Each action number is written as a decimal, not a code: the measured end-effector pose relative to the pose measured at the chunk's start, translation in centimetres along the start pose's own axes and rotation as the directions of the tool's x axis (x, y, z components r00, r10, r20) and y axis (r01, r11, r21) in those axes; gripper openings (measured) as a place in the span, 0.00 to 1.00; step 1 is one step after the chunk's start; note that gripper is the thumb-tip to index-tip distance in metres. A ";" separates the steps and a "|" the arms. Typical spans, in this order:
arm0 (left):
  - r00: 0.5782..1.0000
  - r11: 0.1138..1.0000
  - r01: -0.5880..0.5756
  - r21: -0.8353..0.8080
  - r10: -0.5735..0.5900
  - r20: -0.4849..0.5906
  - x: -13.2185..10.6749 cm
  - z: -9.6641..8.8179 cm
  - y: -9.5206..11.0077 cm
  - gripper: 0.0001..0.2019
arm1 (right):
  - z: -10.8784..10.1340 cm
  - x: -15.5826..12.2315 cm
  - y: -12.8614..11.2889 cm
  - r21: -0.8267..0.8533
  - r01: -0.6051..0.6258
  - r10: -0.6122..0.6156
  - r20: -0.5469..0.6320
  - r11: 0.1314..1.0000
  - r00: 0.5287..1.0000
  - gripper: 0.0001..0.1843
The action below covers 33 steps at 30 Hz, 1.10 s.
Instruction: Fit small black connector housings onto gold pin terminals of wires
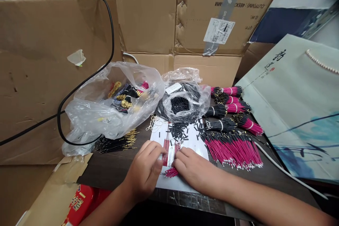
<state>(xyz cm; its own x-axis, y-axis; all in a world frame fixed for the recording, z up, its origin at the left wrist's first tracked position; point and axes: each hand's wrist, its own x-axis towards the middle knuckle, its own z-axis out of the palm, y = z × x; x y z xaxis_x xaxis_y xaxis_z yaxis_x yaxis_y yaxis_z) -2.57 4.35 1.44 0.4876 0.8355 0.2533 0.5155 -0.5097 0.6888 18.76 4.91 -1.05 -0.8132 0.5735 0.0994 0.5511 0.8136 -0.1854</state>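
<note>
My left hand (144, 171) and my right hand (194, 169) rest close together on a white sheet (194, 141) on the dark table. Their fingers are curled and pinched over a small bunch of pink wires (171, 173) that lies between them. Short black tube pieces (180, 130) are scattered on the sheet just beyond my fingers. To the right of my right hand lies a big loose pile of pink wires with black ends (233, 146).
Tied pink-and-black wire bundles (230, 107) lie at the back right. One clear bag (182, 104) holds black tube pieces, another (111, 109) gold-tipped wires; more gold-tipped black wires (116, 143) lie below it. Cardboard boxes (148, 14), a black cable (79, 86) and a paper gift bag (296, 109) surround the table.
</note>
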 end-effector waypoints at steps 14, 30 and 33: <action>0.986 0.909 -0.121 0.399 0.063 0.155 -1.5 2.6 1.2 0.04 | 0.0 -0.3 2.2 0.409 -0.018 0.127 -0.242 0.912 0.962 0.10; 0.991 0.826 -0.065 0.560 -0.012 0.132 -0.6 3.8 0.8 0.09 | -0.3 -0.4 1.3 0.228 0.012 0.001 -0.054 0.974 0.999 0.10; 0.984 0.874 -0.014 0.486 -0.073 0.160 -0.6 3.2 0.8 0.07 | -0.3 -0.3 1.3 0.191 0.013 -0.008 -0.028 0.982 1.000 0.10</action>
<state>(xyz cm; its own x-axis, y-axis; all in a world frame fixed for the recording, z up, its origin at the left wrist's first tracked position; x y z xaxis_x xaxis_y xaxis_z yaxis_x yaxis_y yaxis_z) -0.22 2.79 -0.32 0.5549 0.8269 0.0907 0.7860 -0.5569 0.2684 19.79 5.81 -1.01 -0.8121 0.5692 0.1281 0.4944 0.7880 -0.3670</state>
